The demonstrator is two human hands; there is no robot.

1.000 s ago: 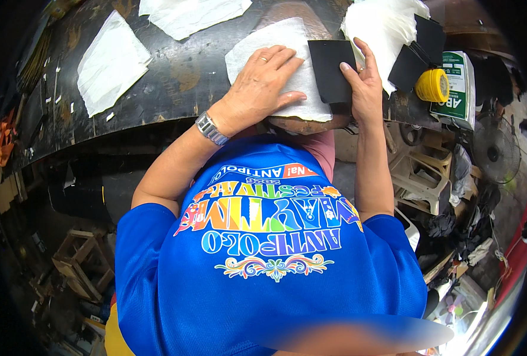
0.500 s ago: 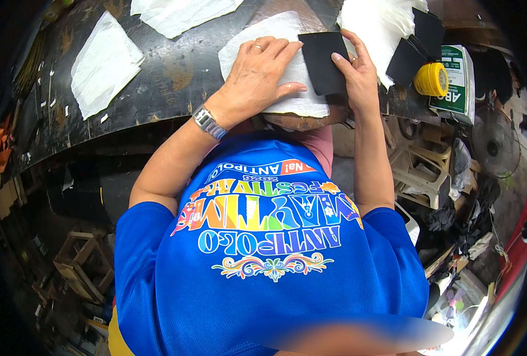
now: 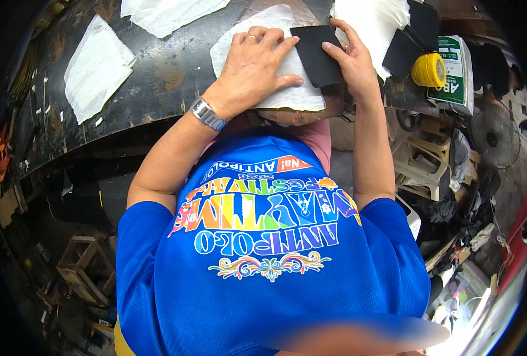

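Observation:
My left hand [image 3: 253, 74] lies palm down with its fingers apart on a white sheet [image 3: 299, 98] of thin, textured cloth or paper, near the table's front edge. Next to its fingertips, a flat black rectangular piece [image 3: 316, 54] overlaps the sheet's right part. My right hand [image 3: 356, 66] grips this piece by its right edge, the thumb on top and the other fingers partly hidden behind or beside it. The material of the black piece cannot be made out.
More white sheets lie on the dark, worn table [image 3: 162, 71], one at the left [image 3: 97, 71]. A white pile [image 3: 367, 29], black pieces [image 3: 399, 54], a yellow round container [image 3: 428, 70] and a green-white can [image 3: 456, 89] stand at the right. Plastic stools [image 3: 424, 166] and a fan [image 3: 494, 136] are beyond.
The whole view has shifted slightly. The black piece is tilted a little more, with its near end swung to the right relative to the sheet. Both hands keep nearly the same pose.

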